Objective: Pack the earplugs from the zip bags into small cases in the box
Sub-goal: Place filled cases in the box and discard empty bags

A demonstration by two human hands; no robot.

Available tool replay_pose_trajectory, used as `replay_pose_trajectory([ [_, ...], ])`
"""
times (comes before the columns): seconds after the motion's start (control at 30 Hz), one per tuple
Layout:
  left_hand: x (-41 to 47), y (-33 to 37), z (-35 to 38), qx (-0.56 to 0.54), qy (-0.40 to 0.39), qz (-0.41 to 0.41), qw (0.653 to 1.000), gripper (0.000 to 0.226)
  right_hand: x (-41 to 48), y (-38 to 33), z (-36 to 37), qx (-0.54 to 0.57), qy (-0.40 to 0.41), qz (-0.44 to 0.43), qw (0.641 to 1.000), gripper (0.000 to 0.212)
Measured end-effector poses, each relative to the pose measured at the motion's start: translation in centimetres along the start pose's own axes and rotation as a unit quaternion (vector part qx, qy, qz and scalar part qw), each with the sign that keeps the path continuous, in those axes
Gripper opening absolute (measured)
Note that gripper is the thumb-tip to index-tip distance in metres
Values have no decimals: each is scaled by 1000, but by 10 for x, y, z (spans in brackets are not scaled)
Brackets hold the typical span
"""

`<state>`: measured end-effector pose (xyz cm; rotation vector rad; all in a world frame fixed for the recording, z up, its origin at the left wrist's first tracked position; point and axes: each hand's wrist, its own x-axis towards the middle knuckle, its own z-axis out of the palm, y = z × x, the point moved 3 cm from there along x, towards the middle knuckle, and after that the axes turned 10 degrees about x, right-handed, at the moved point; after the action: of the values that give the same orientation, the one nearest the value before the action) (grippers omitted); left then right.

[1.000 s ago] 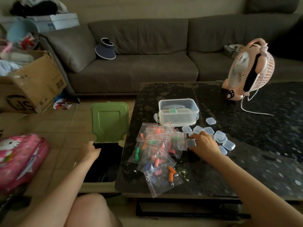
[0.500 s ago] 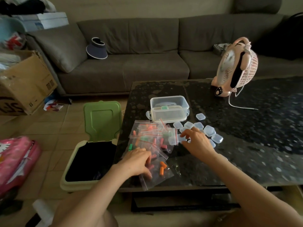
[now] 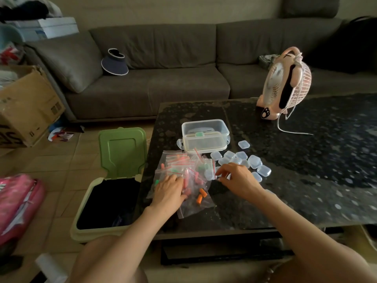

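Overlapping clear zip bags [image 3: 175, 160], colourful earplugs [image 3: 201, 196]

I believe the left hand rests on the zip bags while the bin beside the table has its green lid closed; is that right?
Not quite: the head view shows the bin with its green lid open, standing up. The left hand does rest on the zip bags on the table.

Cardboard box [image 3: 30, 105], large dark lettering on lower side panel, cut off at frame edge, no complete word legible, small square handling symbols on right-hand panel, too small to read, pink fan [image 3: 285, 82], black paw-print emblem on base.
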<state>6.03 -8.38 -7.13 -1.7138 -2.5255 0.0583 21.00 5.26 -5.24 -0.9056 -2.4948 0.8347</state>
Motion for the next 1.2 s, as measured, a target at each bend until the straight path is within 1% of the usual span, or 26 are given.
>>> replay_pose_trajectory([
  [0.1,7,3,1,-17,37,-4,999,19,1,0,5,7,-15,-1,1000,18],
  [0.17,10,4,0,-36,80,6,996,15,0,-1,7,14,-21,-6,1000,21],
  [0.23,12,7,-4,-68,130,36,989,16,0,-3,8,31,-16,-33,999,27],
  [0.3,13,11,-8,-107,153,67,980,23,-1,-7,9,41,-19,-72,996,35],
  [0.33,14,13,-9,-138,156,75,975,22,-1,-9,9,39,-25,-89,995,38],
  [0.4,14,19,-11,-230,148,70,959,14,0,-12,10,25,-38,-102,994,34],
  [0.47,15,23,-13,-337,131,48,931,13,0,-12,10,30,-48,-87,995,19],
  [0.5,15,24,-15,-392,117,29,912,15,0,-12,10,49,-48,-74,995,12],
  [0.53,16,24,-15,-446,96,2,890,19,1,-10,9,76,-42,-60,994,8],
  [0.57,17,25,-15,-495,68,-29,865,22,1,-9,7,110,-31,-45,993,9],
  [0.63,18,25,-13,-583,18,-96,806,22,1,-5,1,188,-12,-6,982,16],
  [0.67,18,25,-11,-613,7,-125,780,21,1,-4,-1,223,-13,13,975,17],
  [0.73,17,24,-10,-648,4,-156,745,19,0,-2,-2,254,-43,34,966,16],
  [0.8,16,25,-13,-663,9,-166,730,17,-1,-1,-1,238,-87,42,966,11],
  [0.87,15,26,-16,-668,13,-165,726,14,-3,2,0,203,-122,48,970,5],
  [0.9,15,27,-18,-668,13,-162,726,13,-4,3,0,187,-137,53,971,3],
  [0.97,16,28,-19,-652,7,-156,742,13,-5,5,1,175,-150,55,972,4],
  [1.03,15,31,-21,-646,-4,-150,748,14,-5,6,0,190,-118,46,974,16],
  [1.07,13,32,-23,-657,-11,-148,740,15,-5,5,-2,197,-86,36,976,23],
  [1.13,12,35,-26,-688,-26,-152,709,17,-5,1,-8,228,-42,9,973,30],
  [1.2,11,38,-27,-692,-41,-167,701,20,-6,-2,-9,258,-50,-5,965,30],
])
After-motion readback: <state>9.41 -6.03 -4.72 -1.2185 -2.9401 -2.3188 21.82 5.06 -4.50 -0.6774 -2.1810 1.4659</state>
